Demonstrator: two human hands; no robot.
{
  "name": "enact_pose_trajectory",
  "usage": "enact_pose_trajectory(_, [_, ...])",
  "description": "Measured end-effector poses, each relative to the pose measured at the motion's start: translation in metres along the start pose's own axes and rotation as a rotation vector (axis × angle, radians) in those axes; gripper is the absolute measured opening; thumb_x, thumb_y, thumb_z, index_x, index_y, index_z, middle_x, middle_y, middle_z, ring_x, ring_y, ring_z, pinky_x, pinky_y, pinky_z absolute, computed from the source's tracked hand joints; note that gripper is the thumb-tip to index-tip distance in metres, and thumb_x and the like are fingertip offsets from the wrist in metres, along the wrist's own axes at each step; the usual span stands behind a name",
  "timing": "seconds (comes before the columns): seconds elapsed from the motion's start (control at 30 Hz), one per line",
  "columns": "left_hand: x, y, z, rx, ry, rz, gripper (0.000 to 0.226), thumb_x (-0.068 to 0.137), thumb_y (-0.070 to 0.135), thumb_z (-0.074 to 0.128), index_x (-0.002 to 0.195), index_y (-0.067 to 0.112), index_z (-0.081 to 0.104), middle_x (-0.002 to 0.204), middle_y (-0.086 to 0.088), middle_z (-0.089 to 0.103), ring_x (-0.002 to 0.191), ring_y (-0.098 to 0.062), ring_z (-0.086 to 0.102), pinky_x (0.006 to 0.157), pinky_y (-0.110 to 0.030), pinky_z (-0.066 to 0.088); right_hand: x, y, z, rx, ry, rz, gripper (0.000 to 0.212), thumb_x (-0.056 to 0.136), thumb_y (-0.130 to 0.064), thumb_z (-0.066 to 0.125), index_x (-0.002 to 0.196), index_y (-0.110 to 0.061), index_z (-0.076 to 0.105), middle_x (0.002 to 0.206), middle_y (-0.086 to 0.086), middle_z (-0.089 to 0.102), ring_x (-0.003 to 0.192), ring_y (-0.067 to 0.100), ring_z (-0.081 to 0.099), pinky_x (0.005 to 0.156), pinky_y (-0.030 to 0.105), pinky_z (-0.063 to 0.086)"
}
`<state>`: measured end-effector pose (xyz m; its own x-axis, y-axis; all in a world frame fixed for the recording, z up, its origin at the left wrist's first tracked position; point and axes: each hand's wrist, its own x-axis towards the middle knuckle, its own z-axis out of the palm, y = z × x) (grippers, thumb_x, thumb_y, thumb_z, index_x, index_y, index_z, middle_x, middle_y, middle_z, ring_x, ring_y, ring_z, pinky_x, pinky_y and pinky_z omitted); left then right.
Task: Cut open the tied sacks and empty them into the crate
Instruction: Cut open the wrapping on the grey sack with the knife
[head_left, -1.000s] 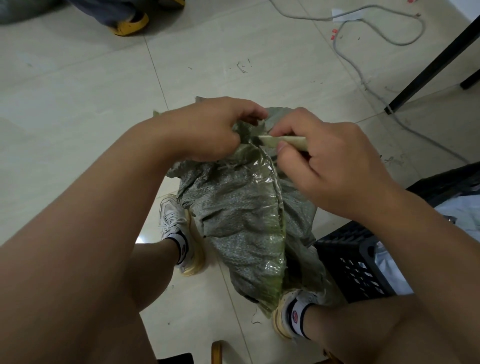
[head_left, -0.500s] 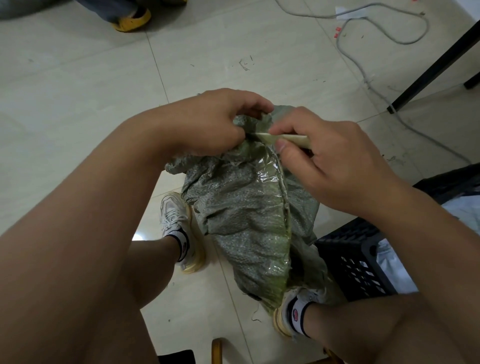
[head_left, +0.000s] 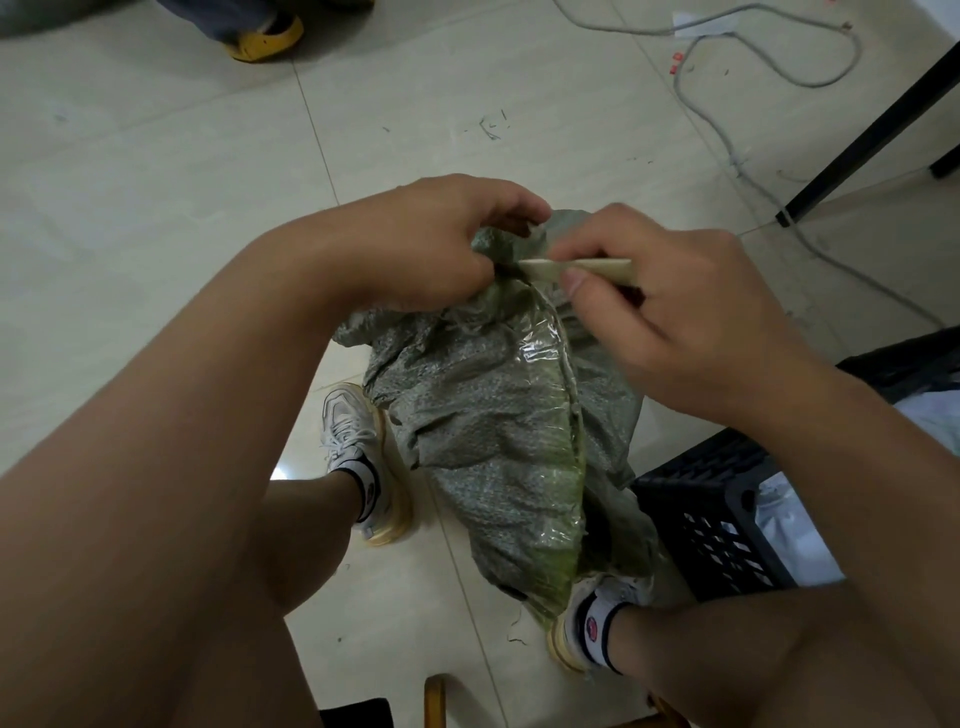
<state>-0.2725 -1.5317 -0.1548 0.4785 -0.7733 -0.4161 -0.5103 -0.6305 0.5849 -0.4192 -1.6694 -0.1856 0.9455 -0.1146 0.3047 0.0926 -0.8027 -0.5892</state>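
Observation:
A grey-green woven sack (head_left: 498, 426) with a strip of clear tape down its side stands on the floor between my feet. My left hand (head_left: 441, 244) grips the bunched neck at the top of the sack. My right hand (head_left: 670, 317) holds a pale cutter (head_left: 576, 269) between thumb and fingers, its tip lying at the sack's neck right beside my left fingers. The tie itself is hidden under my hands. A black slotted crate (head_left: 717, 525) stands to the right of the sack, partly behind my right forearm.
White bags (head_left: 795, 530) lie inside the crate. A grey cable (head_left: 727, 150) loops over the tiled floor at the back right, near a black table leg (head_left: 878, 124). Another person's yellow shoe (head_left: 265, 36) is at the top left. A wooden chair edge (head_left: 436, 699) shows below.
Both hands and the sack's neck have stayed together with only a slight shift; the cutter's tip remains at the neck. The view has drifted a little.

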Motion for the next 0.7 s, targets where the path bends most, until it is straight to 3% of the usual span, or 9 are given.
enact_pose_trajectory(0.13, [0.0,-0.002,0.0,0.015,-0.01,-0.004,0.066,0.091,0.0,0.05,0.145,0.036,0.041,0.139,0.017,0.051,0.053,0.029,0.043,0.052,0.002,0.034,-0.001,-0.002,-0.002,0.038,0.066,-0.01,0.015,0.094,-0.015,0.055,0.097,-0.006,0.065,0.058,0.002,0.055,0.059,0.017,0.048,0.047,0.022,0.031])
enact_pose_trajectory(0.37, [0.0,-0.003,0.001,-0.045,-0.016,0.0,0.064,0.091,-0.001,0.051,0.144,0.034,0.044,0.139,0.017,0.052,0.062,0.03,0.047,0.054,0.006,0.034,-0.001,0.002,0.001,0.004,-0.059,0.002,0.018,0.096,-0.026,0.05,0.105,-0.016,0.063,0.055,-0.005,0.052,0.055,0.017,0.048,0.044,0.031,0.031])
enact_pose_trajectory(0.5, [-0.001,-0.001,0.001,-0.076,-0.019,0.011,0.065,0.091,-0.003,0.051,0.144,0.033,0.044,0.139,0.019,0.05,0.072,0.032,0.047,0.058,0.007,0.033,0.001,0.007,0.008,-0.109,-0.193,0.01,0.022,0.097,-0.029,0.047,0.112,-0.019,0.059,0.058,-0.014,0.042,0.048,0.002,0.039,0.046,0.027,0.029])
enact_pose_trajectory(0.6, [-0.001,0.001,0.002,-0.052,-0.02,0.012,0.065,0.091,-0.001,0.051,0.145,0.035,0.043,0.142,0.02,0.048,0.072,0.029,0.047,0.059,0.004,0.035,0.003,0.006,0.015,-0.203,-0.279,-0.005,0.02,0.099,-0.025,0.047,0.115,-0.017,0.056,0.061,-0.014,0.038,0.051,0.013,0.039,0.048,0.033,0.036])
enact_pose_trajectory(0.7, [0.0,0.0,0.001,0.013,-0.013,-0.021,0.065,0.091,0.0,0.05,0.145,0.037,0.041,0.141,0.019,0.049,0.063,0.029,0.046,0.055,0.004,0.034,0.003,0.002,0.009,-0.212,-0.208,-0.028,0.022,0.096,-0.025,0.047,0.11,-0.015,0.06,0.059,-0.008,0.048,0.048,0.018,0.045,0.045,0.03,0.038])
